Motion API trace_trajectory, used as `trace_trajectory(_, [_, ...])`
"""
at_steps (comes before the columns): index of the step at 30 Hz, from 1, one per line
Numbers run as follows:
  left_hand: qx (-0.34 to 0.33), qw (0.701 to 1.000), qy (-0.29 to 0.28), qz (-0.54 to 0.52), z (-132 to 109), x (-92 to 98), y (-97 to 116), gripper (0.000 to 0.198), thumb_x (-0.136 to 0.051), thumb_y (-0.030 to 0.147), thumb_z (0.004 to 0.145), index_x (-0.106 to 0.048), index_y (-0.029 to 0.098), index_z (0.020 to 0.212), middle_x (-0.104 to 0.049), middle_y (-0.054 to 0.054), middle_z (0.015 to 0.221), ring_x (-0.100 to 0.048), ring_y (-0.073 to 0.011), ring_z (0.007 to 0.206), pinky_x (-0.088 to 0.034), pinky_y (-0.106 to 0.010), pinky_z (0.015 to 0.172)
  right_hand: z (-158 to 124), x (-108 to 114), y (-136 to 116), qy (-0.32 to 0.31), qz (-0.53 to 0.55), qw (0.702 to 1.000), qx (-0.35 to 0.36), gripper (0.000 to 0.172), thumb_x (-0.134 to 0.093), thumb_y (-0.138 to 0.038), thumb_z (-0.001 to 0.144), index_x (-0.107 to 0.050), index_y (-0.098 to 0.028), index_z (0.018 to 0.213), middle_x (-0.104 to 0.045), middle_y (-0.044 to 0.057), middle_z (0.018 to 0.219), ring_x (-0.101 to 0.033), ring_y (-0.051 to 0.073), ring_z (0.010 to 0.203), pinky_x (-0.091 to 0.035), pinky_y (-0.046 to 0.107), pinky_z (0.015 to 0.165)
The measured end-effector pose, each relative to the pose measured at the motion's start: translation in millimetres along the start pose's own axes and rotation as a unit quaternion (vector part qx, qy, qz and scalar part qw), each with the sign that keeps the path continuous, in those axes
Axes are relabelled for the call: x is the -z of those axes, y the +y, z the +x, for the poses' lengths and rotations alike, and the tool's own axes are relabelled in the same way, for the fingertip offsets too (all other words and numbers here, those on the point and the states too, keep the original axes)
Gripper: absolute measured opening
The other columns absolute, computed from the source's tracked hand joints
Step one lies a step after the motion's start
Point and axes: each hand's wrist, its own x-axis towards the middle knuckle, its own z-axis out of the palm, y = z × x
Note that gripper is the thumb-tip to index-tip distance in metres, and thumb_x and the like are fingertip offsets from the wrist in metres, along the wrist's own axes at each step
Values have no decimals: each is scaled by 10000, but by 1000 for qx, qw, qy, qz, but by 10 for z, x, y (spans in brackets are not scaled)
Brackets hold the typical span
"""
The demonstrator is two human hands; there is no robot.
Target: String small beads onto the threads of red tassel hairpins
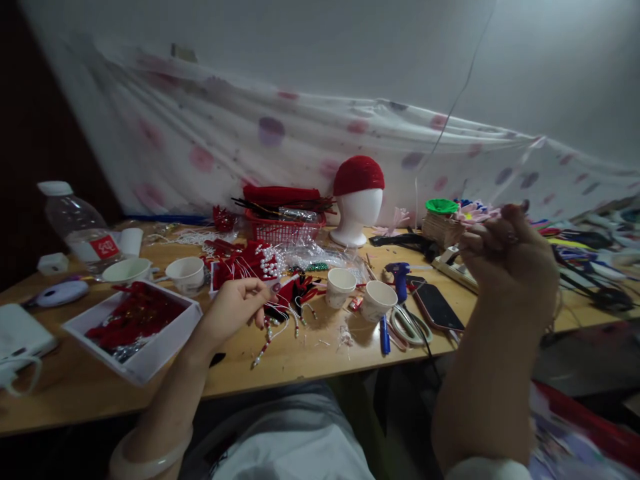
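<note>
My left hand [239, 307] is over the front of the table, thumb and fingertips pinched on thin white cord [284, 319]. Below and right of it, beaded strands [260, 352] in red, white and green lie on the wood, beside red and black pieces [295, 293]. Off to the right, my right hand [507, 250] is raised well above the table with its fingers closed; whatever is between them is too small to make out. White paper cups [341, 288] stand between the two hands, near a blue pen-like tube [385, 335] and scissors [410, 325].
Behind stands a white foam head [356, 217] wearing a red cap [359, 175], next to a red basket [285, 230]. A blue glue gun [399, 277] and a phone [436, 305] lie right of the cups. At left are a white box [165, 340] and a bottle [80, 227].
</note>
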Motion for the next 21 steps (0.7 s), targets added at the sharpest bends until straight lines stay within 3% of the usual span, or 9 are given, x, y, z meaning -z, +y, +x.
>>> trace_trajectory(3, [-20, 998, -43, 50, -38, -191, -99, 339, -580, 469, 807, -675, 191, 638, -648, -20, 493, -523, -138, 435, -369, -237, 461, -27, -117, 54, 10, 1, 999, -35, 485, -316, -122, 1060, -500, -161, 613, -150, -109, 513, -154, 51, 409, -181, 183, 412])
trace_trajectory(5, [-63, 990, -51, 114, -41, -364, -158, 189, -607, 333, 818, -733, 193, 800, -755, -54, 759, -648, -181, 633, -463, -270, 582, -44, -175, 75, 11, -10, 999, -36, 489, -325, -120, 1058, -500, -168, 604, -146, -109, 503, -139, 54, 415, -174, 190, 420])
trace_trajectory(7, [-100, 974, -56, 193, -14, -571, -201, 158, -631, 205, 808, -743, 197, 920, -764, -71, 964, -687, -213, 841, -501, -308, 753, -63, -207, 90, 5, -23, 999, -40, 494, -334, -115, 1056, -502, -175, 595, -148, -108, 493, -128, 59, 419, -167, 198, 424])
trace_trajectory(9, [-109, 962, -63, 241, 36, -797, -231, 162, -624, 156, 827, -734, 182, 942, -745, -92, 1026, -677, -230, 950, -487, -333, 866, -86, -218, 104, 0, -22, 999, -36, 492, -341, -114, 1057, -506, -174, 598, -155, -109, 490, -129, 57, 416, -164, 197, 424])
trace_trajectory(14, [-98, 957, -78, 261, 138, -1276, -308, 77, -636, 140, 831, -700, 150, 873, -697, -141, 1007, -641, -289, 990, -463, -408, 903, -131, -182, 124, -17, 16, 999, -36, 487, -304, -148, 1079, -520, -154, 643, -166, -113, 500, -145, 46, 405, -182, 180, 410])
trace_trajectory(18, [-81, 966, -76, 233, 159, -1375, -352, 110, -613, 74, 790, -632, 152, 715, -660, -142, 944, -617, -300, 953, -437, -447, 905, -130, -110, 77, -30, 22, 999, -32, 467, -295, -178, 1084, -523, -163, 676, -142, -115, 523, -148, 51, 400, -194, 176, 398])
trace_trajectory(21, [-70, 979, -80, 171, 159, -1207, -353, 124, -589, 128, 809, -595, 175, 694, -644, -84, 838, -608, -245, 863, -459, -383, 842, -112, -25, 0, -17, 40, 999, -33, 481, -270, -206, 1093, -517, -159, 682, -119, -115, 539, -160, 47, 381, -191, 168, 379])
